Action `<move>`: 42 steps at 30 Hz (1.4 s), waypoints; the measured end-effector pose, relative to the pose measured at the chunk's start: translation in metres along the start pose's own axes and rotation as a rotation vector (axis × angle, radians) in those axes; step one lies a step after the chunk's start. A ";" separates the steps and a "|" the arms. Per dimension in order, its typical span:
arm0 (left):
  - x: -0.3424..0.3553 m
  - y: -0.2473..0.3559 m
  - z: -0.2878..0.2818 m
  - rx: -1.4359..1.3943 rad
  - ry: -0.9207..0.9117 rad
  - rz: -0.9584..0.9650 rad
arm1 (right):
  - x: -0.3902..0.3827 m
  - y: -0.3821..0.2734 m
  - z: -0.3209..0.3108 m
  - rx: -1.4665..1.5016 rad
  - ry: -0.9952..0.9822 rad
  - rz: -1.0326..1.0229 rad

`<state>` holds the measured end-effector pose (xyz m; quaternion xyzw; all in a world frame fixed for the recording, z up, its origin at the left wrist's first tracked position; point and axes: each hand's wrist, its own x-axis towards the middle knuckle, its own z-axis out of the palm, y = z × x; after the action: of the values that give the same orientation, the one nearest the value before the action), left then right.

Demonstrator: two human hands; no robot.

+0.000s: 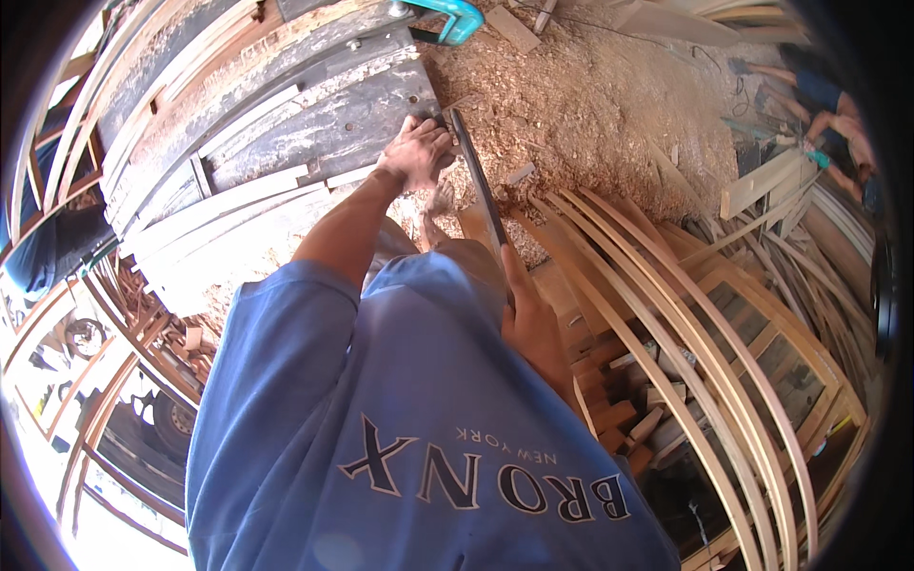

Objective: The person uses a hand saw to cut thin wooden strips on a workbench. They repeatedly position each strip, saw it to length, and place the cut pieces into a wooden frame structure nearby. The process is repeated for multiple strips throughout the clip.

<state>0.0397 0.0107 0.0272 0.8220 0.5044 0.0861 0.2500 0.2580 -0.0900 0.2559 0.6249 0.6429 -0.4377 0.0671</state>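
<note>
My left hand (419, 152) is at the right end of the dark workbench (362, 114), its fingers curled down at the corner. A small dark piece shows by its fingertips, but what the hand grips is hidden. Lower and to the right, my right hand (531, 324) is closed round the near end of a long, narrow dark bar-shaped tool (481, 181). That bar slants up and away, its far tip just right of my left fingers. Its exact kind cannot be made out.
A teal clamp (459, 21) sits at the bench's far edge. Wood shavings (590, 105) cover the floor. Long curved wooden strips (666, 333) lean at the right, beside a wooden frame (752, 285). Another person (843, 124) works at the far right with a board (762, 183).
</note>
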 end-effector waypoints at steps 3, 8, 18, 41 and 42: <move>0.001 0.001 -0.001 -0.017 -0.037 -0.036 | 0.013 -0.011 -0.004 -0.070 -0.073 0.030; 0.003 0.003 -0.003 0.057 -0.159 -0.067 | 0.013 -0.021 -0.011 -0.023 -0.173 0.164; 0.003 0.003 -0.008 0.070 -0.193 -0.123 | 0.022 0.010 0.015 0.048 -0.026 -0.040; 0.003 0.003 0.002 0.169 -0.112 -0.140 | 0.009 0.043 0.016 -0.120 -0.048 -0.045; 0.002 0.005 0.001 0.225 -0.107 -0.129 | 0.010 0.042 0.017 -0.105 -0.048 -0.011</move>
<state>0.0455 0.0102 0.0285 0.8143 0.5485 -0.0311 0.1877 0.2845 -0.1007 0.2187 0.6061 0.6668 -0.4188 0.1129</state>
